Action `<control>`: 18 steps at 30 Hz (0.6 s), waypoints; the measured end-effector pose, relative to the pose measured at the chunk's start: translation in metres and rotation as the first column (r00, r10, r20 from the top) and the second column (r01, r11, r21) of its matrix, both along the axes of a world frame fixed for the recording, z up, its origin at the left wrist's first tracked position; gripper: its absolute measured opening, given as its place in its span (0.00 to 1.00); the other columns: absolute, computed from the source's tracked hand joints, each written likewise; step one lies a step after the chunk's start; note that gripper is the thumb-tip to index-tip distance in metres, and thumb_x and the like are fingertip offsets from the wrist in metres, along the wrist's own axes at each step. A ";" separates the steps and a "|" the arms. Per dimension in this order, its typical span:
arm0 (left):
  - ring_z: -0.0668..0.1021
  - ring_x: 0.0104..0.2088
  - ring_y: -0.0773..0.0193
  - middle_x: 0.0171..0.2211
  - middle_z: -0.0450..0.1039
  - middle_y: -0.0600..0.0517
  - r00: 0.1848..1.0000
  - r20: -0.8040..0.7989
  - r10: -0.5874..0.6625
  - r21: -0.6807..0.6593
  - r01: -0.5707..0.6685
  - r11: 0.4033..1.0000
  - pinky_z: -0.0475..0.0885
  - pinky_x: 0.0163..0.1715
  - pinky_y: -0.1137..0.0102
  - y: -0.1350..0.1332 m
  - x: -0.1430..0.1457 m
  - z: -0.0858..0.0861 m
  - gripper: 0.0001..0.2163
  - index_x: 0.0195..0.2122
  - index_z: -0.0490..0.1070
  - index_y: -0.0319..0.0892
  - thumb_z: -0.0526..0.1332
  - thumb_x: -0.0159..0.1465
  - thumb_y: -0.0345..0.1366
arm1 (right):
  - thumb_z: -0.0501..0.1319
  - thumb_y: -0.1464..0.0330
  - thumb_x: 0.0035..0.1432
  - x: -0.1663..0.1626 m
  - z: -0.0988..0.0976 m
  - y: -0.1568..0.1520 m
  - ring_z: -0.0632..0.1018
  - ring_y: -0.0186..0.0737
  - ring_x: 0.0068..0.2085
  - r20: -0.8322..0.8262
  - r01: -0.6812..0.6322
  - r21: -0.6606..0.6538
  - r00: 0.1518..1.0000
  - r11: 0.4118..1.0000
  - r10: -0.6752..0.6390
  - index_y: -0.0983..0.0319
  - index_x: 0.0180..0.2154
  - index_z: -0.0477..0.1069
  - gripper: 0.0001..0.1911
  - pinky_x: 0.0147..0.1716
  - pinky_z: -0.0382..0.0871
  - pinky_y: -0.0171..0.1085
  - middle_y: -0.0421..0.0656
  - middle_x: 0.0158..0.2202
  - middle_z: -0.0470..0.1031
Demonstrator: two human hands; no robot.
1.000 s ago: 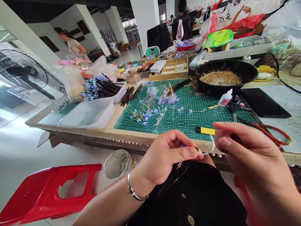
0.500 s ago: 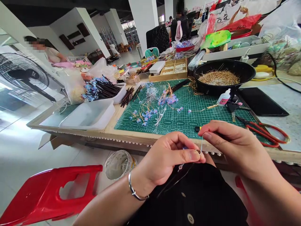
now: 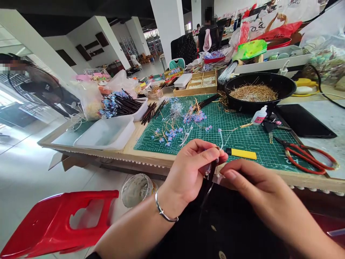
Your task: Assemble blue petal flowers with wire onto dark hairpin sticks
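Observation:
Thumb and fingers of my left hand (image 3: 194, 163) are closed on a thin dark brown strip (image 3: 214, 168), held in front of the table edge. A pale wire or thread (image 3: 221, 141) sticks up from that pinch, and small clear beads hang just below it. My right hand (image 3: 253, 180) is lower and to the right, with thumb and forefinger pressed together by the hanging end. What those fingertips hold is too small to make out. Beyond the hands, a yellow lighter (image 3: 244, 154) and small blue-purple flowers on wires (image 3: 168, 135) lie on the green cutting mat (image 3: 151, 144).
Red-handled scissors (image 3: 309, 156), a small glue bottle (image 3: 259, 116) and a black bowl of gold wire pieces (image 3: 231, 99) are at the right. White plastic trays (image 3: 107, 135) stand left. Below are a red stool (image 3: 61, 219) and a bucket (image 3: 137, 190). A person is at far left.
My right hand has dropped from above the left fingertips to below them. My left hand has risen slightly, bringing the dark strip into view. The lighter is now uncovered. The person at left has moved leftward in view.

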State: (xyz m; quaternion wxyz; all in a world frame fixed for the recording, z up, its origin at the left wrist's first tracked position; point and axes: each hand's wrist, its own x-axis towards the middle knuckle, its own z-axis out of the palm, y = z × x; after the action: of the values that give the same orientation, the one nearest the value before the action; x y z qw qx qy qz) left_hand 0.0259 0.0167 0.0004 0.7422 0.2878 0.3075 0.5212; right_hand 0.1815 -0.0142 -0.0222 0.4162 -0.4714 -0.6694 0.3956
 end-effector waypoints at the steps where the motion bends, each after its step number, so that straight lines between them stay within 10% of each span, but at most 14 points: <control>1: 0.81 0.33 0.67 0.29 0.79 0.53 1.000 -0.018 0.016 0.006 -0.015 1.000 0.75 0.36 0.72 -0.001 0.001 -0.001 0.05 0.30 0.73 0.39 0.69 0.56 0.26 | 0.59 0.57 0.63 -0.004 -0.001 0.001 0.76 0.38 0.30 0.007 -0.028 -0.009 1.000 1.000 0.028 0.58 0.33 0.74 0.13 0.27 0.69 0.33 0.40 0.29 0.76; 10: 0.80 0.32 0.67 0.28 0.79 0.53 0.994 -0.073 0.080 0.024 -0.079 0.997 0.74 0.34 0.73 -0.004 0.002 -0.007 0.06 0.30 0.73 0.39 0.70 0.55 0.27 | 0.52 0.71 0.66 -0.011 -0.015 0.002 0.78 0.35 0.28 0.211 -0.019 0.222 0.977 0.975 -0.029 0.60 0.35 0.71 0.10 0.25 0.71 0.31 0.39 0.29 0.77; 14: 0.80 0.32 0.67 0.28 0.78 0.52 1.000 -0.016 0.027 -0.055 -0.028 0.998 0.73 0.35 0.72 -0.004 -0.001 -0.012 0.06 0.30 0.72 0.39 0.70 0.56 0.28 | 0.47 0.75 0.66 -0.005 -0.014 -0.007 0.79 0.41 0.25 0.514 -0.096 0.613 0.802 0.784 -0.304 0.68 0.44 0.72 0.15 0.20 0.66 0.37 0.47 0.31 0.79; 18: 0.81 0.32 0.65 0.27 0.79 0.51 0.995 0.048 -0.083 -0.142 0.090 0.986 0.72 0.37 0.71 -0.014 -0.004 -0.023 0.05 0.29 0.72 0.38 0.68 0.57 0.27 | 0.49 0.77 0.64 -0.002 -0.012 -0.019 0.75 0.41 0.21 0.599 -0.236 0.686 0.720 0.688 -0.350 0.68 0.38 0.73 0.14 0.23 0.63 0.41 0.46 0.25 0.77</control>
State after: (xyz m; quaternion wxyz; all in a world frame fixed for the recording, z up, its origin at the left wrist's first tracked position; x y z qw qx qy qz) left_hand 0.0215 0.0031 -0.0230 0.7894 0.2354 0.3158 0.4709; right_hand 0.1792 -0.0334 -0.0343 0.2993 -0.4019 -0.8569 -0.1208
